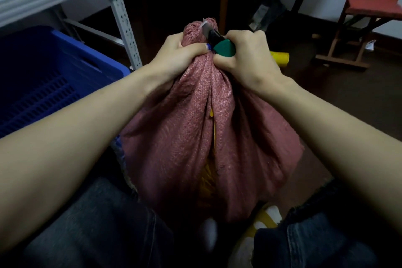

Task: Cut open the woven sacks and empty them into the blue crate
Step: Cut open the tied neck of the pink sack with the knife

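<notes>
Dim room, dark floor: woven sack (185, 137) upright between the knees, blade at its neck.
Soft, crumply weave, bulging, probably weighty; yellow contents showing at front slit. Best hold judged at bunched neck: left grip (180, 52) clenched round it, right grip (250, 61) clenched on green-handled knife (224, 48). Blue crate (43, 76) just left, grey shelf post (119, 11) behind it; yellow roll (279, 56) and red stool (365, 19) beyond, well apart.
</notes>
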{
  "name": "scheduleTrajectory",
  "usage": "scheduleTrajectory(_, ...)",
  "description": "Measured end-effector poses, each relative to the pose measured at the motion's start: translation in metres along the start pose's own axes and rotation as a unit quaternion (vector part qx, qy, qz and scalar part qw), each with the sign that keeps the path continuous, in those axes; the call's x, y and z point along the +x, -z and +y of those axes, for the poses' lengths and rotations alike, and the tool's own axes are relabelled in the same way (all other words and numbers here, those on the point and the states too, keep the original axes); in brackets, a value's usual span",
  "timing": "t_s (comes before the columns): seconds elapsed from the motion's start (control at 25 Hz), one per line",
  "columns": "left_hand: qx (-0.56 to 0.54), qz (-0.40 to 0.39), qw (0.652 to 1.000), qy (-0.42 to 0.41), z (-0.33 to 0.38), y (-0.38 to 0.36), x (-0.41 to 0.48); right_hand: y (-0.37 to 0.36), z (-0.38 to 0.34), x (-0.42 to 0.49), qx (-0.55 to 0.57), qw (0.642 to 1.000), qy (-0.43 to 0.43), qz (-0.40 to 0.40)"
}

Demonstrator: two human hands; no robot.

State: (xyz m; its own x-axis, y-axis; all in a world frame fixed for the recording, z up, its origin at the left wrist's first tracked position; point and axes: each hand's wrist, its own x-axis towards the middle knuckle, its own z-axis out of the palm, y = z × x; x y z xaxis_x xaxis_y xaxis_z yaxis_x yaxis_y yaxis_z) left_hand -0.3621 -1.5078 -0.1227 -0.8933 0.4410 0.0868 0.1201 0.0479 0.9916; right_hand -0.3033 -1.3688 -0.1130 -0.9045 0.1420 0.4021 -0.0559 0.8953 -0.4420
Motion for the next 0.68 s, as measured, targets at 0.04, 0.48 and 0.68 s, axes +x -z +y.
scheduleTrajectory(0.04,-0.035,0.005,0.999,0.018,0.0004,-0.0003,0.0000,-0.0018,-0.0017,-0.0005,0.002,1.000,-0.006,0.010)
scheduleTrajectory(0.48,-0.211,0.017,0.972,0.104,0.0057,-0.0039,-0.0020,-0.0059,-0.0098,-0.0064,0.056,0.996,-0.051,0.053)
scheduleTrajectory(0.68,-0.201,0.011,0.974,0.109,0.0052,-0.0017,-0.0031,-0.0065,-0.0113,-0.0087,0.080,0.994,-0.063,0.048)
